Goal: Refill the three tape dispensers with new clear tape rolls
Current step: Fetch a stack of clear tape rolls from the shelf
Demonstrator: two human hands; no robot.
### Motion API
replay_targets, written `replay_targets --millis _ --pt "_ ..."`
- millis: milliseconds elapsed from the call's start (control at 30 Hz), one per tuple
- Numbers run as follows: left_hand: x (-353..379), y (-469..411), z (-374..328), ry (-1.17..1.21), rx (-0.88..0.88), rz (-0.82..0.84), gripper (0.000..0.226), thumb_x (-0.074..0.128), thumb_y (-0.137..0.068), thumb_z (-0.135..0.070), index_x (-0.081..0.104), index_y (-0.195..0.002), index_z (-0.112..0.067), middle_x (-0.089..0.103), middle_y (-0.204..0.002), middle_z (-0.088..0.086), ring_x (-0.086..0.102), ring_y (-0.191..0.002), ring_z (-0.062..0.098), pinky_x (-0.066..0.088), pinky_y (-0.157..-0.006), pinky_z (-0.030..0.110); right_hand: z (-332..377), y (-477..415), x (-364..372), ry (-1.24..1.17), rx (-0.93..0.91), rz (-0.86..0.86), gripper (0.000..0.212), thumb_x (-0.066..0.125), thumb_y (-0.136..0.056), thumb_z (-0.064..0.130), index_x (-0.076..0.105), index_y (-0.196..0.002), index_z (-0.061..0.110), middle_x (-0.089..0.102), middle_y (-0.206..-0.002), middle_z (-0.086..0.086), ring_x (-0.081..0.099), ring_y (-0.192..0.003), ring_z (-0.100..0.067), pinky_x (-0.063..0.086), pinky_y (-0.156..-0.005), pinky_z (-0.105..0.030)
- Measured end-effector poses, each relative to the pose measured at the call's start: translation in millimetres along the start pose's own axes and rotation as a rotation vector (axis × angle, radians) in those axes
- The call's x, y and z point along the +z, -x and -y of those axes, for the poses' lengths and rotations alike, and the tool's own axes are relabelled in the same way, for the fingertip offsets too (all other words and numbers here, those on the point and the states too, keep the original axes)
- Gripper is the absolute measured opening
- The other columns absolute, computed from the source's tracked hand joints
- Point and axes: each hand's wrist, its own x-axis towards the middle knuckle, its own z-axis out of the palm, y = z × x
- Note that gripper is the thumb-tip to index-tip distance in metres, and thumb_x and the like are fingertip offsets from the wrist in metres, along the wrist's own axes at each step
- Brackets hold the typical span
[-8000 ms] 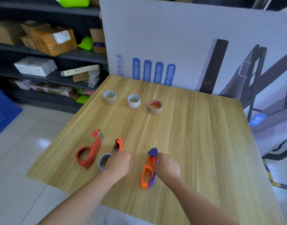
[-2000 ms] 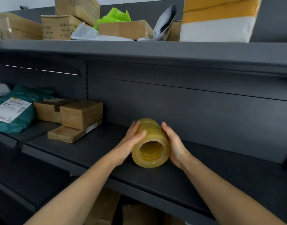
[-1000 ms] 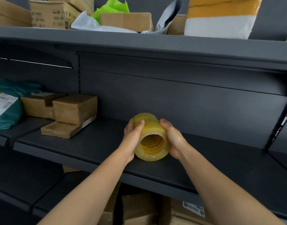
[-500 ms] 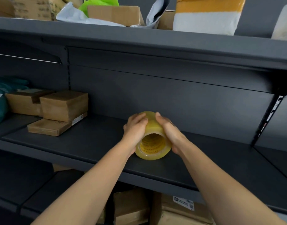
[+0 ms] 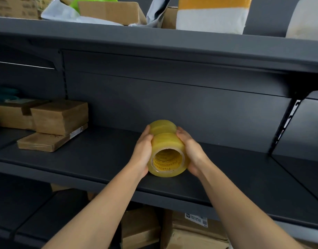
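Clamping from both sides, the left hand (image 5: 143, 151) and right hand (image 5: 191, 150) press their palms and curled fingers against a stack of clear tape rolls (image 5: 166, 150) lying on its side between them on the dark shelf (image 5: 100, 159). Squeezing from either flank probably keeps the separate rolls from sliding apart as one bundle, cores facing the person. How many rolls the stack holds is hard to judge, since the far ones hide behind the nearest. Left of the left hand sit cardboard boxes (image 5: 55, 123). No dispensers show in view, and whether the stack rests on the shelf or hangs just above it is unclear.
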Motion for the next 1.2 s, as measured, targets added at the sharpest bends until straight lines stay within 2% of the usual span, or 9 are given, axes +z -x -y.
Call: replay_targets --millis 100,233,333,467,667,867,967,1067,1200 --pt "7.5 9.0 0.6 -0.035 0.083 0.021 0.046 0.032 -0.101 -0.023 0.031 -0.145 -0.037 0.038 -0.149 -0.004 0.046 -0.127 0.017 0.042 -0.105 0.039 -2.3 18.1 -6.1 -0.039 -0.079 -0.051 0.054 0.055 -0.094 0.042 0.04 -0.145 0.036 0.062 -0.125 -0.002 0.066 -0.104 -0.018 0.056 -0.068 -0.029" --pt "22.5 28.3 1.5 -0.074 0.152 0.08 0.044 0.033 -0.102 -0.026 0.033 -0.143 -0.042 0.029 -0.155 -0.005 0.035 -0.137 0.017 0.032 -0.113 0.044 -0.1 46.2 -21.4 -0.053 -0.187 -0.106 0.047 0.055 -0.095 0.04 0.045 -0.141 0.039 0.065 -0.116 0.007 0.07 -0.09 -0.008 0.057 -0.062 -0.023" --pt "39.3 48.0 3.7 -0.073 0.19 0.135 0.043 0.033 -0.103 -0.028 0.032 -0.142 -0.044 0.024 -0.157 -0.006 0.031 -0.14 0.016 0.03 -0.114 0.045 4.1 74.7 -36.2 -0.06 -0.255 -0.135 0.045 0.056 -0.095 0.039 0.047 -0.14 0.041 0.065 -0.117 0.009 0.071 -0.089 -0.006 0.057 -0.063 -0.021" --pt "69.2 83.1 9.2 -0.057 0.244 0.233 0.041 0.034 -0.102 -0.031 0.034 -0.137 -0.052 0.023 -0.157 -0.01 0.029 -0.141 0.014 0.028 -0.115 0.045 6.5 123.8 -62.5 -0.038 -0.323 -0.202 0.042 0.055 -0.094 0.043 0.049 -0.135 0.05 0.061 -0.126 0.014 0.067 -0.104 -0.009 0.056 -0.073 -0.024" --pt "131.7 155.4 28.3 -0.049 0.264 0.39 0.041 0.036 -0.101 -0.033 0.035 -0.133 -0.059 0.025 -0.155 -0.017 0.031 -0.139 0.012 0.029 -0.114 0.047 4.7 220.2 -118.5 0.011 -0.384 -0.344 0.041 0.057 -0.08 0.056 0.052 -0.119 0.066 0.06 -0.123 0.027 0.064 -0.106 -0.002 0.055 -0.078 -0.025" --pt "208.3 240.6 52.3 -0.024 0.225 0.559 0.041 0.039 -0.098 -0.034 0.039 -0.129 -0.061 0.024 -0.154 -0.017 0.032 -0.139 0.012 0.033 -0.112 0.045 -0.3 327.1 -185.2 0.055 -0.413 -0.501 0.052 0.06 -0.073 0.063 0.049 -0.124 0.064 0.061 -0.117 0.032 0.064 -0.104 0.001 0.057 -0.072 -0.022" --pt "245.8 283.1 69.3 -0.018 0.207 0.631 0.039 0.04 -0.098 -0.036 0.041 -0.127 -0.062 0.025 -0.154 -0.018 0.03 -0.14 0.011 0.028 -0.115 0.047 -4.1 381.1 -218.0 0.075 -0.424 -0.595 0.053 0.061 -0.073 0.062 0.05 -0.125 0.062 0.062 -0.117 0.033 0.064 -0.104 0.002 0.057 -0.073 -0.021" --pt "280.3 321.1 85.1 0.0 0.157 0.711 0.04 0.043 -0.087 -0.045 0.043 -0.122 -0.067 0.025 -0.154 -0.02 0.03 -0.14 0.01 0.027 -0.115 0.047 -8.6 430.1 -244.0 0.081 -0.412 -0.703 0.054 0.061 -0.072 0.062 0.05 -0.125 0.062 0.06 -0.124 0.024 0.063 -0.11 -0.005 0.056 -0.079 -0.027" --pt "331.2 376.8 112.8 -0.009 0.103 0.835 0.045 0.042 -0.084 -0.049 0.04 -0.125 -0.067 0.027 -0.152 -0.024 0.031 -0.138 0.007 0.028 -0.114 0.046 -19.1 502.4 -284.8 0.085 -0.39 -0.855 0.054 0.061 -0.071 0.064 0.049 -0.124 0.065 0.055 -0.125 0.027 0.059 -0.116 -0.013 0.055 -0.091 -0.041"
